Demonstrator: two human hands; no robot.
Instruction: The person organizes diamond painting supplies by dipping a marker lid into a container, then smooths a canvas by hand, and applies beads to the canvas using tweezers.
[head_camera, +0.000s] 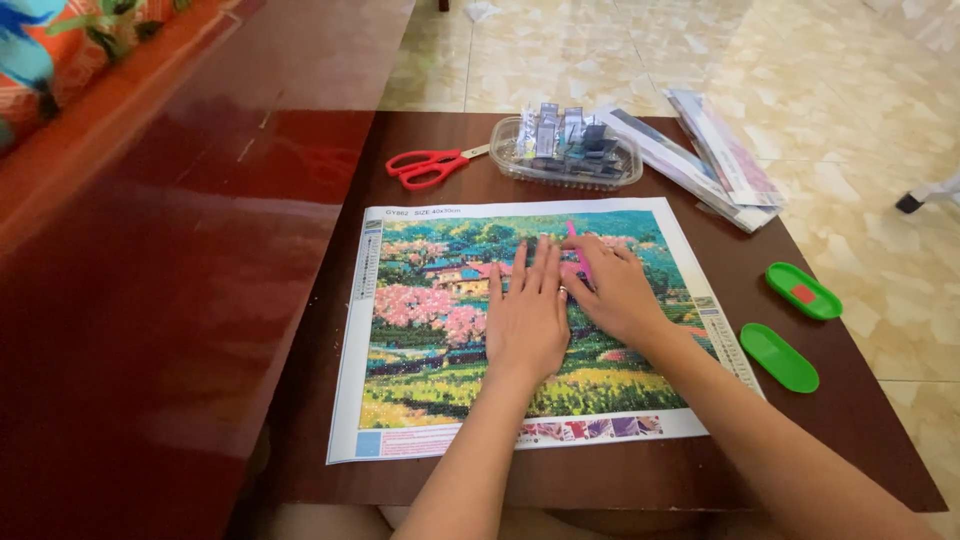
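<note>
While left hand (527, 318) lies flat on canvas (440, 330), right hand (615, 290) pinches pink pen (577, 250).

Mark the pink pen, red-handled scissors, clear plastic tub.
pink pen (578, 252), head view, on its shaft above the right hand (618, 290).
red-handled scissors (425, 166), head view, on the handles.
clear plastic tub (620, 172), head view, on its right rim.

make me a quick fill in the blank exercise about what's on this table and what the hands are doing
1. The left hand lies flat on the diamond painting canvas, while the right hand holds a slim ____ pen.
2. The scissors behind the canvas have ____ handles.
3. The clear plastic container of small packets sits to the ____ of the scissors.
4. Two ____ oval trays lie right of the canvas.

Missing words: pink; red; right; green
</note>
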